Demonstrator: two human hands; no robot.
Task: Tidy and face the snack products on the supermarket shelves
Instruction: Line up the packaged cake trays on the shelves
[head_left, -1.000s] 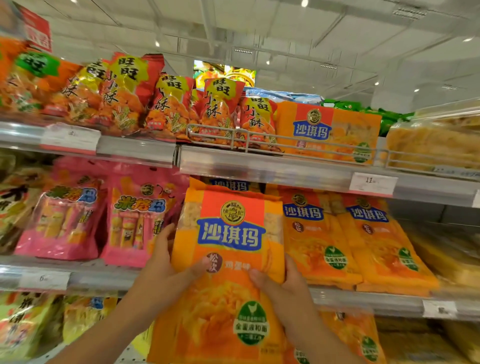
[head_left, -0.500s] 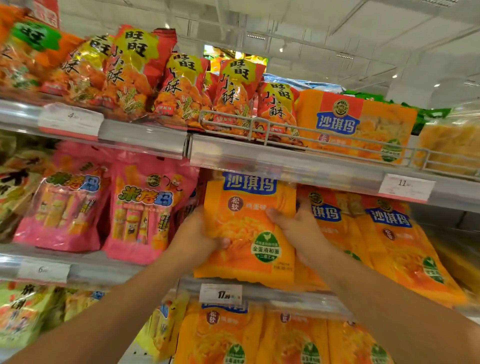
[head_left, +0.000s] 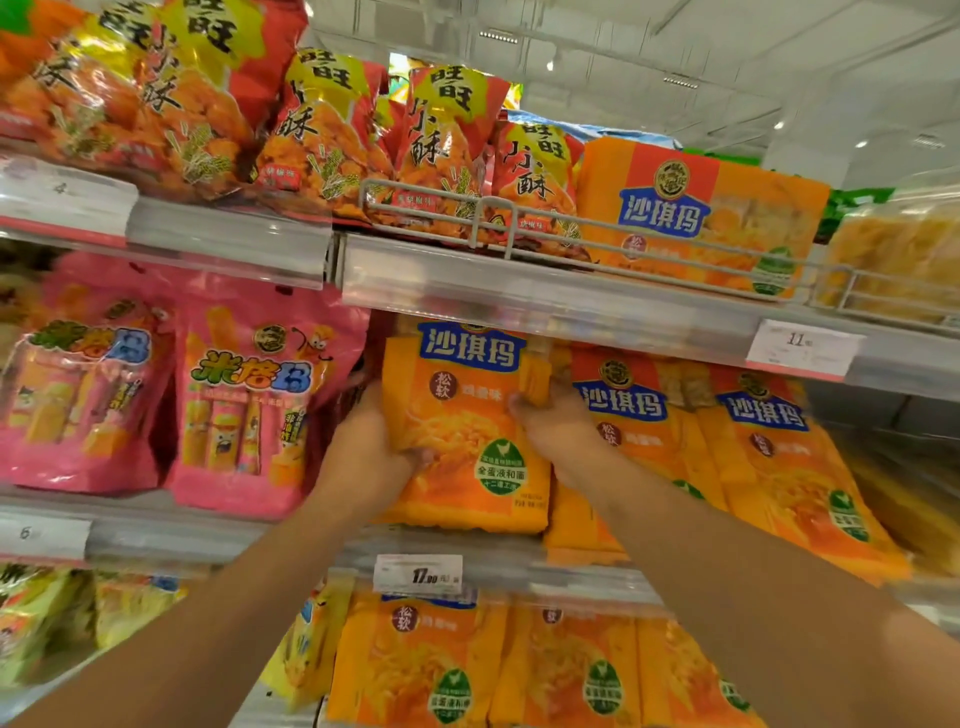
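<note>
An orange snack pack (head_left: 467, 431) with a blue label stands upright on the middle shelf (head_left: 311, 540), its top tucked under the shelf above. My left hand (head_left: 363, 457) grips its left edge, thumb on the front. My right hand (head_left: 550, 421) grips its right edge. Two matching orange packs (head_left: 769, 467) lean to its right, partly behind my right arm.
Pink snack bags (head_left: 244, 405) stand just left of the pack. Red and yellow bags (head_left: 322, 135) and another orange pack (head_left: 696, 208) fill the top shelf behind a wire rail. More orange packs (head_left: 426, 670) sit on the lower shelf under a price tag (head_left: 418, 574).
Both hands have lifted the orange pack from in front of the shelves up and into the middle shelf, where it now stands beside the pink bags. The view has moved closer.
</note>
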